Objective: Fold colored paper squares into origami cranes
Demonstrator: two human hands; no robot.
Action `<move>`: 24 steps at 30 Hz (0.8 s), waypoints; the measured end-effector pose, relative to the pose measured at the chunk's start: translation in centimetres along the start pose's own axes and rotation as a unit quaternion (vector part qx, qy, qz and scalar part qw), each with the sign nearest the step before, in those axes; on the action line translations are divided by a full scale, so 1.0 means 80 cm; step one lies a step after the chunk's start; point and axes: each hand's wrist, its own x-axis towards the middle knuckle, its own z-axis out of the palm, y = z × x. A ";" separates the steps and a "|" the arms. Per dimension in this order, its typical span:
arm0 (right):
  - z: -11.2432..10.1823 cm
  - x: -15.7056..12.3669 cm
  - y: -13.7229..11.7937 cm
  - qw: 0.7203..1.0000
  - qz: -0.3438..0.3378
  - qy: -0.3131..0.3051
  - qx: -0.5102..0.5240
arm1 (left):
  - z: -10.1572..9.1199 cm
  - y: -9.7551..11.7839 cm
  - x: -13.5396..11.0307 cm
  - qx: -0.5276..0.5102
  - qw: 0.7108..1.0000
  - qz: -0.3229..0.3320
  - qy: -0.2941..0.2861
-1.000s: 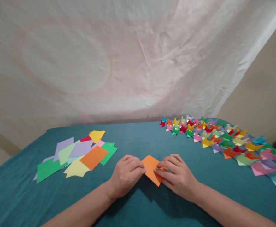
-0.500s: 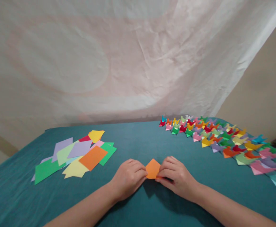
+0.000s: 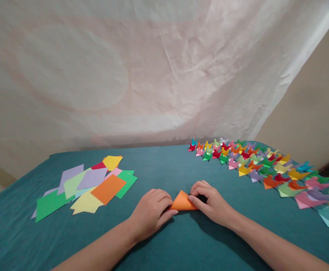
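An orange sheet of origami paper [image 3: 182, 202], folded into a triangle, lies low over the cloth with its point away from me and its long folded edge toward me. My left hand [image 3: 155, 210] pinches its left corner, the thumb near the front edge. At the right side, my right hand [image 3: 209, 201] grips the paper between thumb and curled fingers, the thumb lying on top. Both outer corners are partly hidden by my fingers.
Loose coloured paper sheets, among them an orange one [image 3: 108, 189] and a green one [image 3: 51, 203], overlap at the left. Rows of small folded paper birds [image 3: 244, 169] stand at the right. A teal cloth [image 3: 158, 165] covers the table; a pale sheet [image 3: 153, 75] hangs behind.
The orange paper has gone from a raised, bent shape to a flatter triangle. My right thumb has moved from below the paper onto its top. My left thumb has come out toward the front edge.
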 end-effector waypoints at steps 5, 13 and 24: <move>0.003 0.002 0.003 1.000 0.011 -0.004 -0.010 | -0.010 0.021 0.000 0.004 1.000 0.022 -0.011; 0.007 0.001 0.008 0.999 0.009 0.018 -0.028 | -0.001 0.044 -0.005 0.001 0.992 0.046 -0.115; 0.009 0.001 0.006 0.997 0.017 0.029 -0.065 | 0.004 0.043 -0.009 -0.046 0.990 0.021 -0.132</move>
